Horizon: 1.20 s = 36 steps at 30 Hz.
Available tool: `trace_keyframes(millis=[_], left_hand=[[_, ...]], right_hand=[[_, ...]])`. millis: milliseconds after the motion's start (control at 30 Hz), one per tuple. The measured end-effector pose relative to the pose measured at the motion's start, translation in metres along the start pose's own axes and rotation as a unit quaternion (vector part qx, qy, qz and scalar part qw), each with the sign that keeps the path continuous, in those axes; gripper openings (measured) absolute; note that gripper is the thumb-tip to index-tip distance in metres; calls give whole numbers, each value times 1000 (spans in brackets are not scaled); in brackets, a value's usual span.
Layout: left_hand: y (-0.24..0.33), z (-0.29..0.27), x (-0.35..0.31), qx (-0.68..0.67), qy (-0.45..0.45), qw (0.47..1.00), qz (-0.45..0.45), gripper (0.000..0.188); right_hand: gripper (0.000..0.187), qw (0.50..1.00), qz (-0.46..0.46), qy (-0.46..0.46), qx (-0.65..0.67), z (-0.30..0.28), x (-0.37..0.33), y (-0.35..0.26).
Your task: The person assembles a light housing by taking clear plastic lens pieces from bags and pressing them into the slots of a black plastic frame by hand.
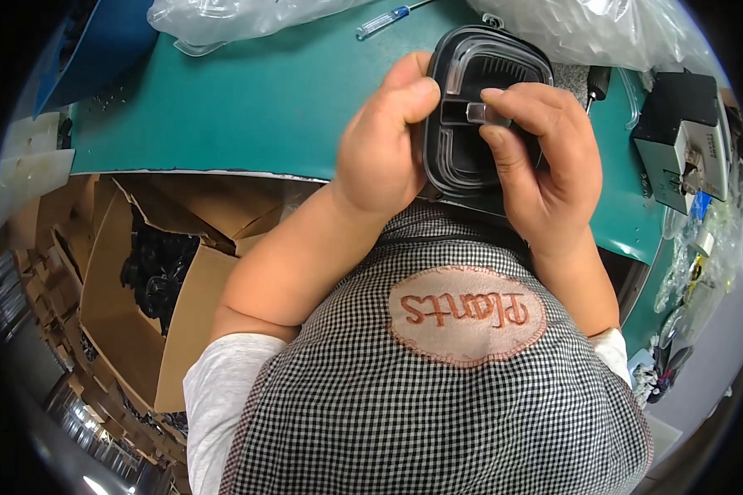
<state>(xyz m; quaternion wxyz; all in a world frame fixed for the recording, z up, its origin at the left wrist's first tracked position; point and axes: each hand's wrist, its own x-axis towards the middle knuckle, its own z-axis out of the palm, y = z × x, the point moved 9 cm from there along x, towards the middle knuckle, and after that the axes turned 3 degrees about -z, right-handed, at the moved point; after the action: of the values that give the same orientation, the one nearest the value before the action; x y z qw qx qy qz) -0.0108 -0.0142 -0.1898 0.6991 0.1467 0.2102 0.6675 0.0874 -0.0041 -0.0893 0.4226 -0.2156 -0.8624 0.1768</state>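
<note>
A black rounded plastic housing (464, 157) with clear curved strips inside it is held up above the near edge of the bench. My left hand (385, 136) grips its left side, thumb on the rim and fingers behind it. Over the middle of the housing, my right hand (549, 148) pinches at a small clear plastic piece (475, 113) between thumb and forefinger. That piece sits at or just above the housing's central bar; whether it is seated there I cannot tell. The right hand's other fingers are curled, partly hiding the housing's right side.
Clear plastic bags (611, 29) lie along the back of the green bench (223, 111), beside a blue-handled screwdriver (384, 22). A black and silver box-shaped device (685, 136) stands at right. Below left, an open cardboard box (132, 330) holds black parts (161, 272). A blue bin (99, 49) is at far left.
</note>
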Motion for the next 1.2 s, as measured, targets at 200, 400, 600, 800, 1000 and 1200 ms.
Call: trace_keyframes(millis=[200,400,600,800,1000,1200], left_hand=[[6,-1,0,93,-52,994,35,46],[5,-3,-3,166,38,985,22,49],[6,-2,-4,202,29,978,35,46],[3,-3,-2,160,7,987,28,42],[0,-10,-2,117,67,991,6,40],[3,-14,1,115,63,991,34,40]], right_hand=[[26,999,22,-11,32,4,1,4],[25,998,-6,-46,-29,4,4,-5],[23,999,32,-32,5,5,1,0],[22,1000,-12,-9,26,6,1,2],[21,990,100,-8,96,11,-1,15],[19,995,73,-19,70,15,-1,16]])
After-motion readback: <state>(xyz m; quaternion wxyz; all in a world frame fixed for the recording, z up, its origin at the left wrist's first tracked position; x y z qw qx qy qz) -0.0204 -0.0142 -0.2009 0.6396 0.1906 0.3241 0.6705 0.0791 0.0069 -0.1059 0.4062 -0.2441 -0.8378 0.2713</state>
